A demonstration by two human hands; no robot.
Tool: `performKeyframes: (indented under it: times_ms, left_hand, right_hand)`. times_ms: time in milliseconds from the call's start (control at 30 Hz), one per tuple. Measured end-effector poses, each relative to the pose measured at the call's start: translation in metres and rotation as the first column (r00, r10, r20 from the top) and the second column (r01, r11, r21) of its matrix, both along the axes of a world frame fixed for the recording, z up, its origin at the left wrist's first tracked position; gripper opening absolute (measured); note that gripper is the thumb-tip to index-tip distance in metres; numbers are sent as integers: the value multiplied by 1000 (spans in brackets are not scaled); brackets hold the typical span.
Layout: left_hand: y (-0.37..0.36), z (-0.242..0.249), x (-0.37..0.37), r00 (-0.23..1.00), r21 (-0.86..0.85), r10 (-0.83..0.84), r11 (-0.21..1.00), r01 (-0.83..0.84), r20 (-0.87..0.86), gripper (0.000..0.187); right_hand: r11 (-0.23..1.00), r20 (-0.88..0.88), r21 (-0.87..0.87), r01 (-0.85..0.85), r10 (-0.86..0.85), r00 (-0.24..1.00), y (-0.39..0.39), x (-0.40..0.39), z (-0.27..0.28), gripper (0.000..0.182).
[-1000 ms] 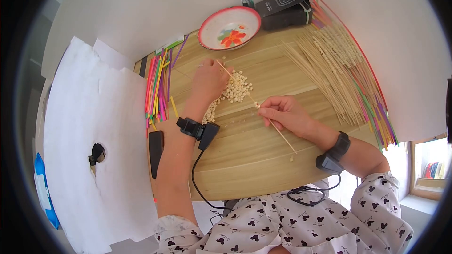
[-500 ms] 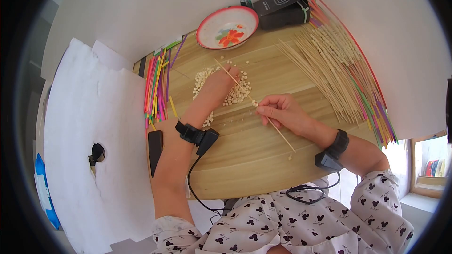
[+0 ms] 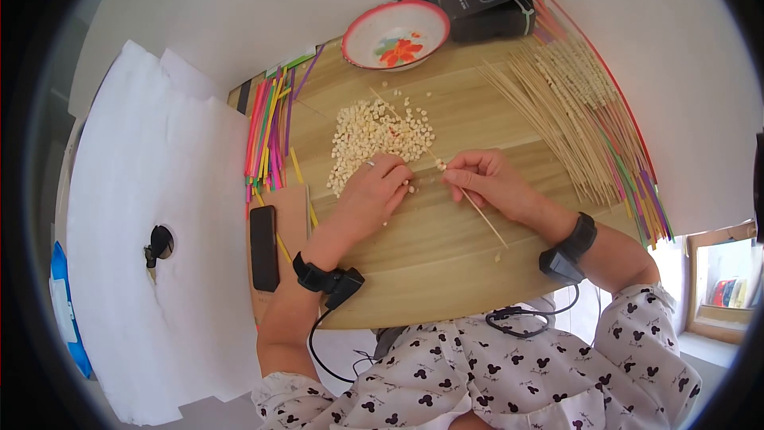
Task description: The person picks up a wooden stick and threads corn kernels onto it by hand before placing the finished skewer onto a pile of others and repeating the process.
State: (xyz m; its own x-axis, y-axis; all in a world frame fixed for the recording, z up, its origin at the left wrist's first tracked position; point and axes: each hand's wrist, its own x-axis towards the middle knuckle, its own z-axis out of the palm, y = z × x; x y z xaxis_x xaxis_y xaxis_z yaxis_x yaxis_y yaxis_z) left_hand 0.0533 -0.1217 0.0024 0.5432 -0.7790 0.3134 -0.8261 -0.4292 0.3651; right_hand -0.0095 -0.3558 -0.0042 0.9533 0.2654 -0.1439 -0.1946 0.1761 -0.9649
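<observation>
A person's right hand [image 3: 487,183] pinches a thin wooden skewer [image 3: 446,171] near its middle, a single kernel threaded just beyond the fingertips. The left hand [image 3: 374,195], fingers curled downward, rests at the near edge of a heap of pale corn kernels [image 3: 374,131]. Beyond the heap sits a floral bowl [image 3: 395,32]. A fan of skewers [image 3: 557,103] lies to the right hand's outer side.

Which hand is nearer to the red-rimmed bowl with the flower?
The left hand, though not by much. It rests on the near edge of the bead pile, below the bowl. The right hand, holding the skewer, sits lower right.
</observation>
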Motion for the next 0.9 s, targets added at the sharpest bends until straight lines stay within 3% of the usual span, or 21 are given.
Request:
performKeyframes:
  times_ms: [133,233,400,500,633,733,800,900]
  left_hand:
    - [11,5,4,1000,10,-10,1000,9,27,18]
    - [17,7,10,995,-57,101,993,-100,15,18]
    - [32,10,16,961,-215,207,945,-245,-184,11]
    - [38,13,10,914,-185,299,916,-355,-272,10]
    - [44,12,9,883,-102,330,919,-382,-335,12]
    - [39,7,9,938,-92,214,965,-247,-271,14]
    - [32,-5,6,985,-188,115,972,-138,-129,16]
    - [18,-8,-4,989,-154,140,977,-147,-58,16]
  right_hand:
    - [1000,28,-26,5,-4,1000,0,-1,1,14]
    - [999,12,-38,-11,11,1000,0,-1,1,14]
    - [998,3,-55,-18,18,1000,1,-1,2,14]
    - [997,-4,-72,-28,28,1000,1,-2,6,14]
    - [995,-15,-90,-30,28,999,2,-2,6,14]
    - [994,-40,-103,-45,41,998,2,-3,9,13]
    - [993,-45,-105,-46,41,998,2,-3,8,13]
    - [993,-47,-111,-49,44,998,1,-3,9,12]
